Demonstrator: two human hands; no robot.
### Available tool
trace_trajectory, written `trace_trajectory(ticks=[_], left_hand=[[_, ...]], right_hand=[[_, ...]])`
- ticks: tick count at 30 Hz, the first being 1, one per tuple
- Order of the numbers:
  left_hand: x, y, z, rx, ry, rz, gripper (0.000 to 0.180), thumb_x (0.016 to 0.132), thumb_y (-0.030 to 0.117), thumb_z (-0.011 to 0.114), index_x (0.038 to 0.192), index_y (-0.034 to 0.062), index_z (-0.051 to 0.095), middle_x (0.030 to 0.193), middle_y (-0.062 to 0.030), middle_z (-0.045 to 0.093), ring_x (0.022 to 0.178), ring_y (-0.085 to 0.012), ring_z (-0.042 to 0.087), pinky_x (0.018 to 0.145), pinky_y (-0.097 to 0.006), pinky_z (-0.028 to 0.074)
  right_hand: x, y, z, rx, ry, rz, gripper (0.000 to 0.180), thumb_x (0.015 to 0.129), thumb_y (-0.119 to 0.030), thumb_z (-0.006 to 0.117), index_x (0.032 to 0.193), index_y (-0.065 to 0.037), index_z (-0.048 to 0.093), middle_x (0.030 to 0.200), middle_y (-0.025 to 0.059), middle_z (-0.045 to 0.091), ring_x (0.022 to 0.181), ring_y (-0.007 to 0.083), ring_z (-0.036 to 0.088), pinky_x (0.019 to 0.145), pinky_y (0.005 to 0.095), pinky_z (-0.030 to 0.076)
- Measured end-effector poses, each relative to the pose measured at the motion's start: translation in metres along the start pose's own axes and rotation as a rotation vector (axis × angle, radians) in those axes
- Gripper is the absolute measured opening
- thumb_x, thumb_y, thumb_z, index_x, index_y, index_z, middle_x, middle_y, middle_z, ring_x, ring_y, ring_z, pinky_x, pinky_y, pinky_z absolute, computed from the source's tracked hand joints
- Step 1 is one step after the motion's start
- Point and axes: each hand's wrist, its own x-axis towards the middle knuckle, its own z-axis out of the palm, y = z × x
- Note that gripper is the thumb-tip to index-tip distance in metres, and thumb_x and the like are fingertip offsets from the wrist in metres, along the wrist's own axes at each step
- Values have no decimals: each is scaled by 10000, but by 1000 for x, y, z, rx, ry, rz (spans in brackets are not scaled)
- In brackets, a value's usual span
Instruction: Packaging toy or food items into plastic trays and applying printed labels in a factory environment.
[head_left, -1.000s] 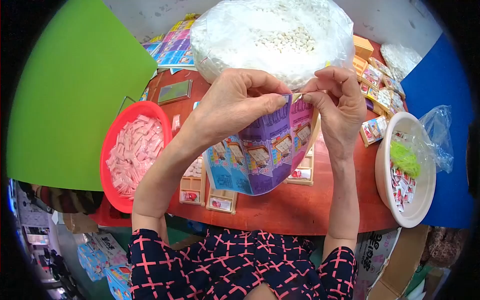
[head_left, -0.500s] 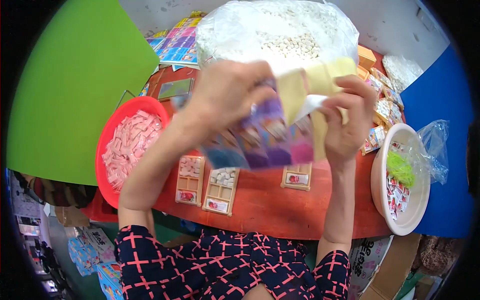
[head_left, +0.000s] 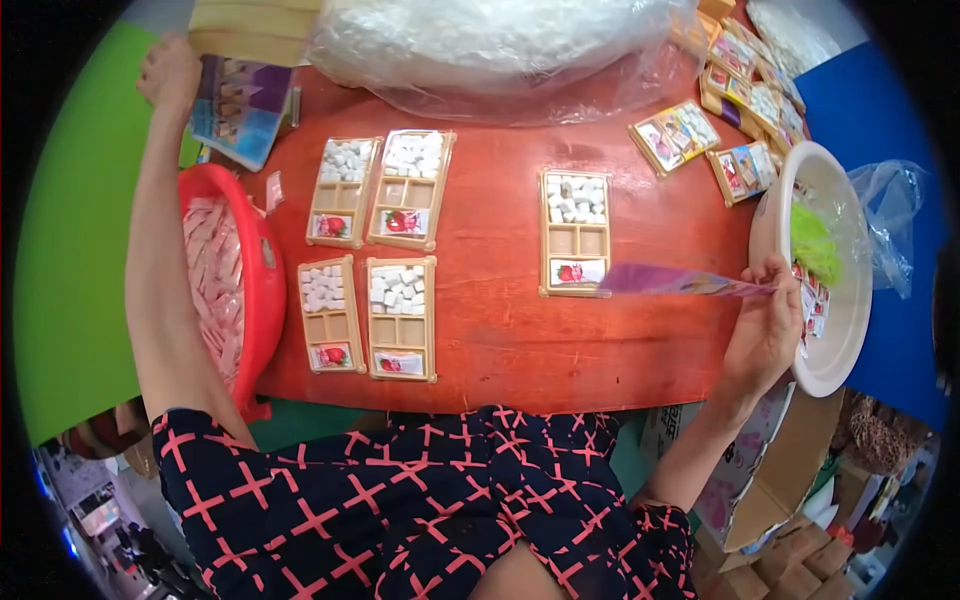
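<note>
We had hands apart: right hand (head_left: 768, 325), three o'clock, pinched thin purple strip (head_left: 690, 281); left hand (head_left: 168, 75), ten o'clock, met bent glossy sheet (head_left: 235, 118), grip unclear. Compartmented tray (head_left: 563, 242), chunky white pieces (head_left: 578, 200), two o'clock; smooth red basin (head_left: 264, 335), nine o'clock.

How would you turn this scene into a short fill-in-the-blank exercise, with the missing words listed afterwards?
1. The purple-pink printed strip is held in the person's ____ hand.
2. The basin of pink packets is ____ in colour.
3. To the left of the lone tray, ____ similar trays lie in two rows.

Missing words: right; red; four.
</note>
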Motion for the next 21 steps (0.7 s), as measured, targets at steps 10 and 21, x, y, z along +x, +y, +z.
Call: trace_trajectory(ticks=[10,21], left_hand=[[-143,168,-232,-1239,-97,949,214,737,119,549,946,99,583,1038,-74,568,1020,-281,499,818,-461,386],[-245,222,-283,-1203,-615,1137,996,646,548,637,1360,11,196,1425,-199,155,1331,-318,137,1029,-504,178]], right_hand=[[-23,14,-18,22,22,203,154,844,-170,535,844,-23,490,1027,99,478,884,153,440,825,306,355],[-37,9,-19,212,84,309,157,800,-138,575,775,-49,448,896,94,458,784,153,431,727,279,358]])
